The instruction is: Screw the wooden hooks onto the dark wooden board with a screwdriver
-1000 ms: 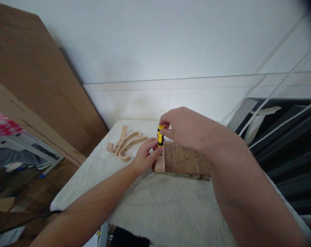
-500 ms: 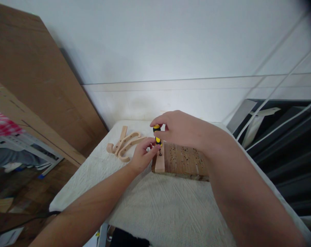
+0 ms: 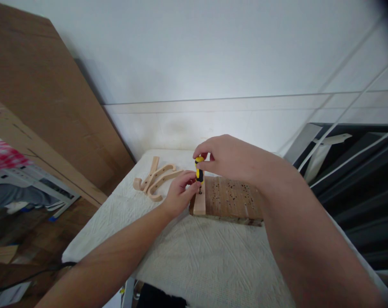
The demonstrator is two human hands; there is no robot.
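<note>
A yellow and black screwdriver stands nearly upright over a pale wooden strip. My right hand grips the top of its handle from above between thumb and fingers. Lower down, my left hand is closed with thumb and fingertips at the base of the handle and shaft. The tip meets a dark spot on the strip, too small to make out as a screw or a hole. Beneath the strip lies a thick brown board dotted with many small holes, its right end partly behind my right forearm.
Left of the board lie curved pale wooden hooks with holes. A cream cloth covers the table, which stands against a white wall. Large cardboard leans at left; a person's leg shows beyond. White cords hang at right.
My right hand has shifted slightly right and its grip on the handle has turned. The screwdriver now leans less to the left. My left hand stays at its lower end.
</note>
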